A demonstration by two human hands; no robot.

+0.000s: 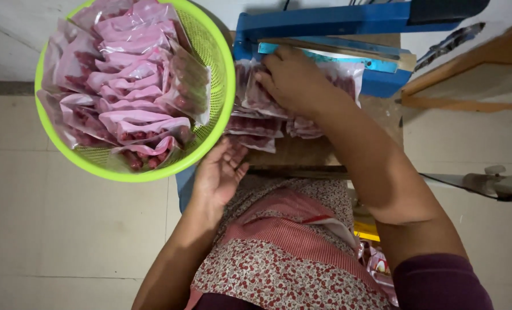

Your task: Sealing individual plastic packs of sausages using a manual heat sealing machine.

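Pale floor tiles (pixel 49 229) fill the lower left of the view, and a small brown wooden worktop (pixel 302 152) stands above the person's lap. At the far edge of that worktop sits a blue metal heat sealer with a long hinged arm (pixel 324 23).

The right hand (pixel 293 80) lies palm down on a loose stack of clear plastic pouches filled with small dark-red pieces (pixel 256 123), just in front of the sealer's bar. Its fingers are spread flat and press the top pouch against the stack; the grip is a flat press rather than a pinch, and whether the fingertips curl round the pouch's edge cannot be told from this angle. The stack fans out toward the near edge of the worktop, some pouches overhanging it.

The left hand (pixel 221 169) hovers palm up and half open, fingers loosely curled, holding nothing. It is just below the rim of a round lime-green plastic mesh basket (pixel 224 86), which is heaped with more of the same red-filled pouches (pixel 129 74) and sits to the left of the worktop, touching or nearly touching the stack.

A floral and red-checked garment (pixel 284 252) covers the lap.
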